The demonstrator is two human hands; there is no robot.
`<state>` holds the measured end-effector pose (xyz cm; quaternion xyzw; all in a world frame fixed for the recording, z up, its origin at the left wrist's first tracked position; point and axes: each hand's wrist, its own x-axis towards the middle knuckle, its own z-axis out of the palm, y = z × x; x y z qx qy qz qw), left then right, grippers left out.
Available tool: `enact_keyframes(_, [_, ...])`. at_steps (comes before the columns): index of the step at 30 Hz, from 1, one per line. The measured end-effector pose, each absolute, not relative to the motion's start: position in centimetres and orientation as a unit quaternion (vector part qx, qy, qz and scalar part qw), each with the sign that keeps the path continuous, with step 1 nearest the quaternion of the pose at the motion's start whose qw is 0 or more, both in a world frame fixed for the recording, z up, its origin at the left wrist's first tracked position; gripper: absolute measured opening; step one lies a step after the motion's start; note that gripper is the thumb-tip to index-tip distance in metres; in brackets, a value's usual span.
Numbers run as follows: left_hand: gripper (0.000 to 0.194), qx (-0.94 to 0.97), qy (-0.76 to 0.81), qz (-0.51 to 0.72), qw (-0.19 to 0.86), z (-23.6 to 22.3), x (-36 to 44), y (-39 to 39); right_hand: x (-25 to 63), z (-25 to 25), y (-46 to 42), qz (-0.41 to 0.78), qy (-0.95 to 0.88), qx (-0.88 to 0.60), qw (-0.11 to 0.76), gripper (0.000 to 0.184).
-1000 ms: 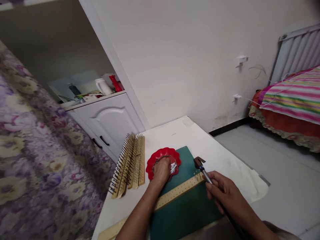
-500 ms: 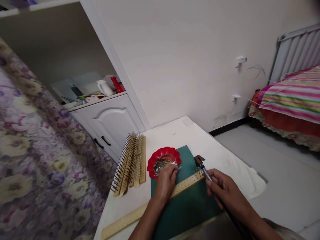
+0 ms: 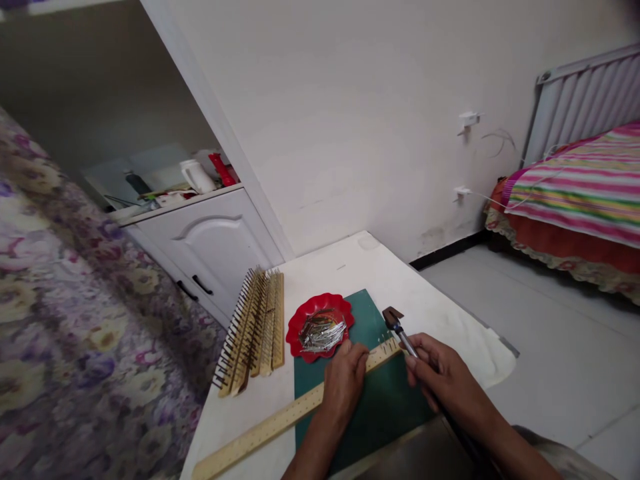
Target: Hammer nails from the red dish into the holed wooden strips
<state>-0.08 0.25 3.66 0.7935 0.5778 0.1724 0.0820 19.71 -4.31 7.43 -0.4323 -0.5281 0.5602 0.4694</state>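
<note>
My right hand (image 3: 443,370) grips a hammer (image 3: 409,344) by its metal shaft, with the dark head raised above the end of a perforated wooden strip (image 3: 280,423). Over the same strip, my left hand (image 3: 345,377) has thumb and finger pinched on a thin nail (image 3: 370,353). Several nails (image 3: 387,344) stand upright in the strip near its right end. The strip lies aslant across a green mat (image 3: 367,313). Behind my left hand, a red scalloped bowl (image 3: 294,320) holds many loose nails (image 3: 323,335).
Wooden strips studded with upright nails (image 3: 255,333) lie at the left of the white table (image 3: 330,283). One loose nail (image 3: 341,267) lies toward the back. A floral curtain (image 3: 95,333) and a cabinet (image 3: 220,247) flank the left side; a bed (image 3: 575,193) stands at right.
My left hand has moved from the bowl's edge toward me and right, over the strip, with a nail in its pinch. The hammer stays raised in my right hand. The view has shifted slightly.
</note>
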Motion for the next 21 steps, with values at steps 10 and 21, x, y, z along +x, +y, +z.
enact_keyframes(10, [0.024, 0.808, 0.564, 0.153, 0.068, 3.7, 0.1, 0.7, 19.6, 7.3, -4.3, 0.564, -0.527, -0.43, 0.468, 0.015])
enact_keyframes(21, [0.023, 0.822, 0.564, 0.04, 0.069, 5.7, 1.7, 2.0, 19.4, 7.1, -4.2, 0.563, -0.529, -0.433, 0.464, 0.016])
